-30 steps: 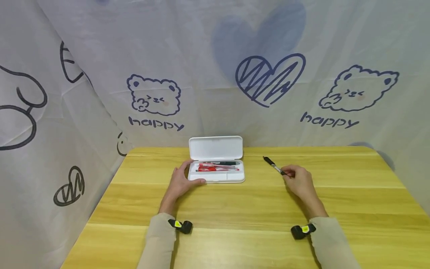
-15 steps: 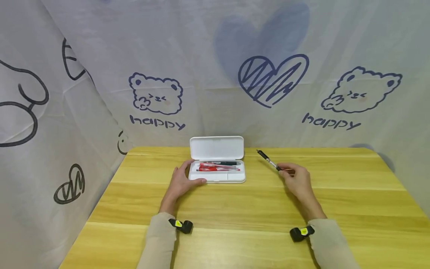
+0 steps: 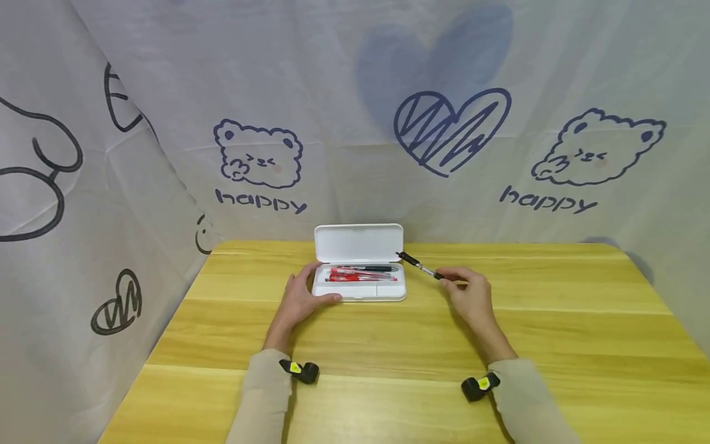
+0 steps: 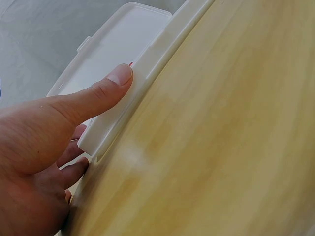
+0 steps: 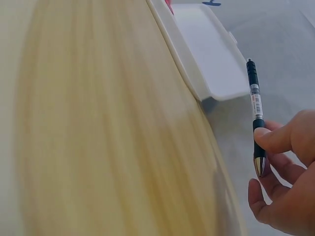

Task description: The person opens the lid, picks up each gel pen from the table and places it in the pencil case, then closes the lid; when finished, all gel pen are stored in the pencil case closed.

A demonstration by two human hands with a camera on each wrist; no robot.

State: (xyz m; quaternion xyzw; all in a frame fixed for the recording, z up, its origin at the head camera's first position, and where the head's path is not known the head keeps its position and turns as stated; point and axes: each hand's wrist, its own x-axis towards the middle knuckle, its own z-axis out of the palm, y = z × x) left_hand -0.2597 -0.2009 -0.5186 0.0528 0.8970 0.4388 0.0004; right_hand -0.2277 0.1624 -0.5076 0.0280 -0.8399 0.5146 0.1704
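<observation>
A white pencil case stands with its lid raised at the table's back. Inside its rear compartment lie several red pens and a dark pen. My left hand grips the case's left end; in the left wrist view the thumb lies over the front rim and the other fingers go round the end. To the right of the case, my right hand pinches a black-and-clear ballpoint pen near its metal tip. The pen slants up-left, its button end close to the lid's right edge in the head view.
The wooden table reaches back to a pale curtain with printed bears and hearts. A black wrist camera is strapped on the left sleeve, and another camera on the right.
My right hand has moved left with the ballpoint pen, bringing its button end from apart on the right to beside the case's lid. The left hand and case have stayed in place.
</observation>
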